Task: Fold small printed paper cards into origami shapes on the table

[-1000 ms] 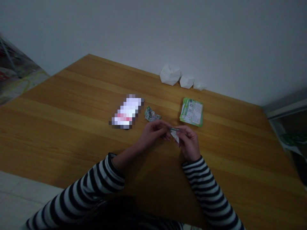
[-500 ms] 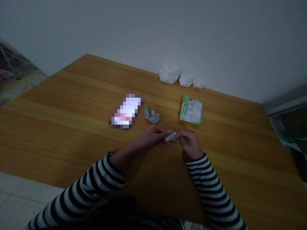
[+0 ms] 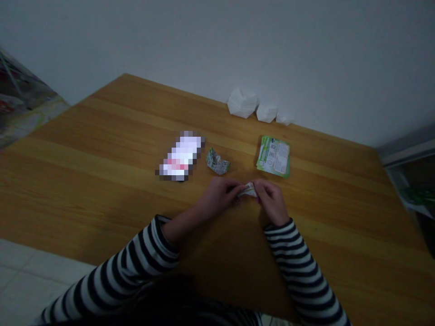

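Over the wooden table (image 3: 102,149), my left hand (image 3: 219,195) and my right hand (image 3: 272,201) meet, each pinching one end of a small folded piece of printed paper (image 3: 248,190). Both hands have their fingers curled closed round it. Just beyond my left hand lies a small folded paper figure (image 3: 217,161) with a green and white print. A stack of green printed paper sheets (image 3: 274,155) rests to the upper right of my hands. Both sleeves are black-and-white striped.
A pixelated flat object (image 3: 181,156) lies left of the folded figure. Three white folded paper shapes (image 3: 242,103) stand in a row at the table's back edge by the wall. A dark shelf (image 3: 411,181) is at the right, clutter at the far left.
The small paper has been folded tighter between my fingertips. My hands have drawn closer together and lowered slightly toward the table.
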A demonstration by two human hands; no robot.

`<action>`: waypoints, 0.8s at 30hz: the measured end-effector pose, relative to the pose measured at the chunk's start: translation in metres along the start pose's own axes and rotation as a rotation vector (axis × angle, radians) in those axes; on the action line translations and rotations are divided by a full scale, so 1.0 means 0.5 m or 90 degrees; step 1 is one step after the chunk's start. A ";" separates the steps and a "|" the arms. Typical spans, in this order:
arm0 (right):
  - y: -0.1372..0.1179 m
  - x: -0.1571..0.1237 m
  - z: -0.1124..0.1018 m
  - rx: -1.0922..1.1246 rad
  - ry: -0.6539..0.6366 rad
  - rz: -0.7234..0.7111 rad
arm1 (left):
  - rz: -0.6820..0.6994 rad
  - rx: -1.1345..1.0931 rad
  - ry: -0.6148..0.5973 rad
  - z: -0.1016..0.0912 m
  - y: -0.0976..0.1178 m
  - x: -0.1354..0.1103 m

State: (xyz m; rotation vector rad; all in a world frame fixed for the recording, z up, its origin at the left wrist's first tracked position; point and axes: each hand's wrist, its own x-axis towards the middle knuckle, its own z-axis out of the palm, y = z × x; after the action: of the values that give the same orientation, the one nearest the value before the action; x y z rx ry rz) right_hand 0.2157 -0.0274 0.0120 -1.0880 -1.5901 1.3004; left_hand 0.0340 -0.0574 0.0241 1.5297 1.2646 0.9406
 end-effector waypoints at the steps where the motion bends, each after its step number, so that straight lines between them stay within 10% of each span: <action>1: 0.000 -0.001 0.000 -0.020 -0.014 0.010 | 0.019 0.027 0.012 0.001 0.000 -0.001; 8: 0.001 -0.003 0.019 -0.027 0.031 0.013 | 0.033 0.044 0.022 0.009 0.006 -0.005; 16: 0.005 0.001 0.028 0.175 0.007 0.028 | -0.143 -0.365 0.010 0.015 -0.014 0.009; 24: 0.004 0.006 0.030 0.125 -0.032 0.030 | -0.067 -0.216 -0.057 0.031 -0.012 0.001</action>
State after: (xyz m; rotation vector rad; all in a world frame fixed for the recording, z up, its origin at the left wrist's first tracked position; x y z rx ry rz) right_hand 0.2008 -0.0289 0.0076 -0.9833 -1.4450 1.4918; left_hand 0.0469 -0.0592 0.0137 1.2151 1.0511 0.9521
